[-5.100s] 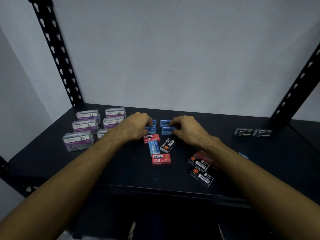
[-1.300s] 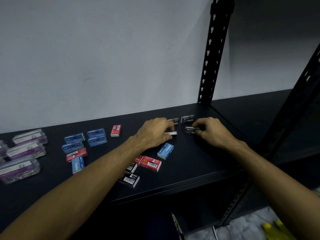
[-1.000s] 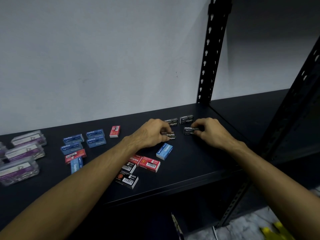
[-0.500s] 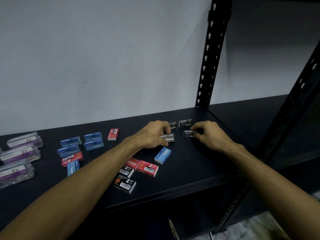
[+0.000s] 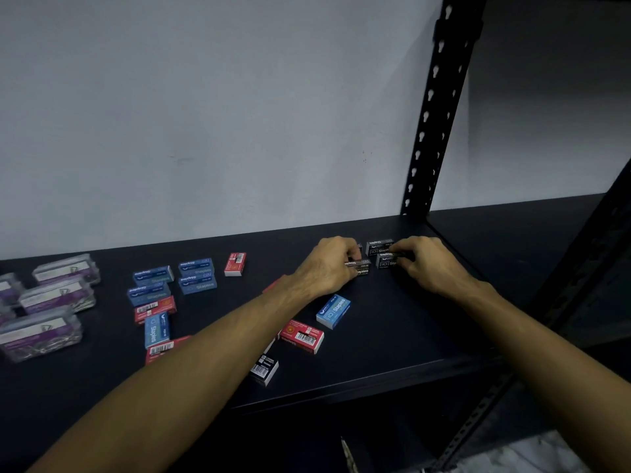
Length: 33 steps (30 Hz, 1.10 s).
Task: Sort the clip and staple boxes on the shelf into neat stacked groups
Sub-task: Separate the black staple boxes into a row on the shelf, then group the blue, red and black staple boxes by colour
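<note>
On the black shelf (image 5: 392,336), my left hand (image 5: 327,266) pinches a black staple box (image 5: 360,268) near the back right. My right hand (image 5: 425,264) grips another black staple box (image 5: 387,260) just beside it. A third black box (image 5: 378,246) stands behind them, and a further one is mostly hidden by my left fingers. Several blue staple boxes (image 5: 196,276) sit grouped left of centre. A lone blue box (image 5: 333,310) lies below my left hand. Red boxes (image 5: 302,336) and a black barcode box (image 5: 263,368) lie near my left forearm.
Clear paper clip boxes with purple labels (image 5: 56,295) are grouped at the far left. A red box (image 5: 235,264) stands alone near the back wall. A black perforated upright (image 5: 430,124) rises at the shelf's back right corner. The shelf's front edge (image 5: 341,387) runs under my forearms.
Over five seconds my hands left the blue boxes and went right to the black ones. In the last second my left hand slid its black box closer to the one under my right hand.
</note>
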{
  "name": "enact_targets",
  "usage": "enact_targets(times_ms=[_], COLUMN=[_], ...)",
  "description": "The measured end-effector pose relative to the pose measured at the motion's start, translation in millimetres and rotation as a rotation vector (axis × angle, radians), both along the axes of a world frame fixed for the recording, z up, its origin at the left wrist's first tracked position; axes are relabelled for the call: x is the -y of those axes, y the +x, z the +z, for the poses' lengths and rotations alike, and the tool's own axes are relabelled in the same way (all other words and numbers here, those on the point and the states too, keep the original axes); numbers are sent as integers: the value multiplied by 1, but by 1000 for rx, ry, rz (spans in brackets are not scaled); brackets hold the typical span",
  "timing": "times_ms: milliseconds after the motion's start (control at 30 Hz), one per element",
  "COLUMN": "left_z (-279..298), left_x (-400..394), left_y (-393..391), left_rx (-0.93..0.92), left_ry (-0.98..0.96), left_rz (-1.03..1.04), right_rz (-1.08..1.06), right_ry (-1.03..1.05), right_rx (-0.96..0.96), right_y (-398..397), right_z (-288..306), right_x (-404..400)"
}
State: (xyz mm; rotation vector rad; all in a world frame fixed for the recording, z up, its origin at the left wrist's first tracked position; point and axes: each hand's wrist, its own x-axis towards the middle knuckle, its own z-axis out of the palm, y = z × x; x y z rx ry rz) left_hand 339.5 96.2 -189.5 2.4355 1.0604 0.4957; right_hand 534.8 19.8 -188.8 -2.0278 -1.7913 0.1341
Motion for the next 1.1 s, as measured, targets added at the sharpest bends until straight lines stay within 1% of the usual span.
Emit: enact_targets(times_ms=[133, 400, 500, 633, 733, 800, 900, 1100], left_z=[2, 11, 20, 36, 45, 48, 49, 41], left_x=[3, 6, 5, -1, -9, -16, -26, -36], left_y=[-1, -9, -22, -50, -74, -91, -114, -148], left_rx=[19, -14, -21, -19, -28, -37, -76, -295], left_ry=[-4, 3, 13, 6, 5, 16, 33, 108], left_rz=[15, -2, -4, 36, 90, 126, 186, 284], right_rz=[15, -12, -21, -94, -108, -63, 59, 306], right_ry=[31, 43, 67, 82, 163, 207, 217, 114], right_rx=[2, -40, -41, 17, 26, 22, 27, 49], right_y=[3, 2, 3, -2, -15, -30, -58, -125], right_z=[-4, -6, -7, -4, 7, 15, 25, 26], right_x=[-1, -1, 1, 3, 1, -2, -7, -16])
